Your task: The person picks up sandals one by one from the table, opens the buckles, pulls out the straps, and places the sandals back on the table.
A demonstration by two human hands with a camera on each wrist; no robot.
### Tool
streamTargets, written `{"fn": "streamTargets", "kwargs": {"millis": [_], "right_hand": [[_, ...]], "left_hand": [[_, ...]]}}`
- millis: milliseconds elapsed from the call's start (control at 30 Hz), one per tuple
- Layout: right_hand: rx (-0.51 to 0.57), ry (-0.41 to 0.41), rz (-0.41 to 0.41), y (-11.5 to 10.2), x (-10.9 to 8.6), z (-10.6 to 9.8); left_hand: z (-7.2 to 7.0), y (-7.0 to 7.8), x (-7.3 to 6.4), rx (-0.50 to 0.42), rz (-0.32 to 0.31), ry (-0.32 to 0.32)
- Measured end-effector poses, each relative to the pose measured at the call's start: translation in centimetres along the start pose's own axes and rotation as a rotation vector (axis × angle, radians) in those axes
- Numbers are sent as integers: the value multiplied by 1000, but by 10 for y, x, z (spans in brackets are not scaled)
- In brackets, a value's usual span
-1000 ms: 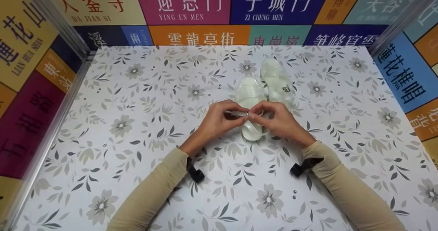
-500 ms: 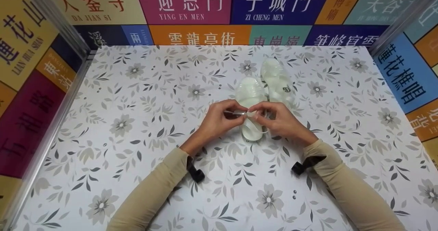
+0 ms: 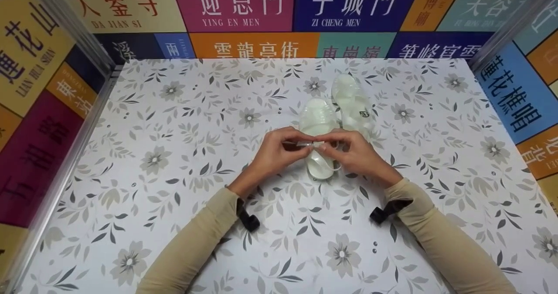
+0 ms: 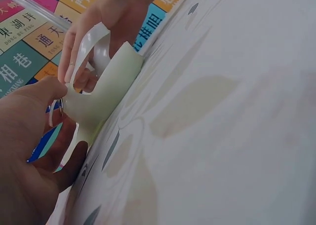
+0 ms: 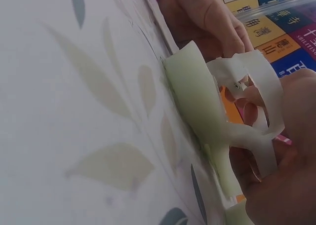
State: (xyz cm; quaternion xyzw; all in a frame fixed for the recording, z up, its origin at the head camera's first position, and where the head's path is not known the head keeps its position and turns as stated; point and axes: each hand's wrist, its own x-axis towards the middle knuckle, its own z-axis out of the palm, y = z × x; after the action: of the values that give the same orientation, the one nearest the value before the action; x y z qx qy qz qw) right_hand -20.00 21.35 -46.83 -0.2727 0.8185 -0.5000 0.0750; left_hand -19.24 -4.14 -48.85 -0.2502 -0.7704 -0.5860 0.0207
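A pale green, translucent sandal (image 3: pixel 317 111) lies on the table with its toe pointing away and its heel towards me. Over its heel end, my left hand (image 3: pixel 281 148) pinches the ankle strap near a small metal buckle (image 4: pixel 61 105). My right hand (image 3: pixel 355 152) pinches the other part of the strap (image 5: pixel 271 92), its fingertips close against those of the left. In the left wrist view the strap stands up in a loop above the heel (image 4: pixel 116 77). Fingers hide much of the buckle, so I cannot tell whether the strap passes through it.
A matching sandal (image 3: pixel 348 93) lies just beyond and to the right, partly behind my right hand. White cloth with grey flowers (image 3: pixel 174 224) covers the table. Panels with coloured Chinese signs (image 3: pixel 244 6) stand at the back and both sides.
My fingertips have shifted slightly at the strap; the right thumb drew back a little and the index fingertips now meet. Both sandals stay in place.
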Motion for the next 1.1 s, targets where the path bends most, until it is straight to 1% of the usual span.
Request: {"fn": "streamTargets", "kwargs": {"millis": [200, 467, 567, 700, 1100], "right_hand": [[6, -18, -27, 1, 0, -2], [-9, 12, 24, -1, -1, 0], [-10, 17, 9, -1, -1, 1], [0, 6, -31, 0, 0, 1], [-20, 1, -37, 1, 0, -2]], "left_hand": [[0, 0, -1, -2, -8, 8], [0, 1, 0, -16, -12, 5], [1, 0, 0, -12, -8, 7], [1, 0, -1, -15, -11, 13], [0, 0, 0, -52, -47, 6]]}}
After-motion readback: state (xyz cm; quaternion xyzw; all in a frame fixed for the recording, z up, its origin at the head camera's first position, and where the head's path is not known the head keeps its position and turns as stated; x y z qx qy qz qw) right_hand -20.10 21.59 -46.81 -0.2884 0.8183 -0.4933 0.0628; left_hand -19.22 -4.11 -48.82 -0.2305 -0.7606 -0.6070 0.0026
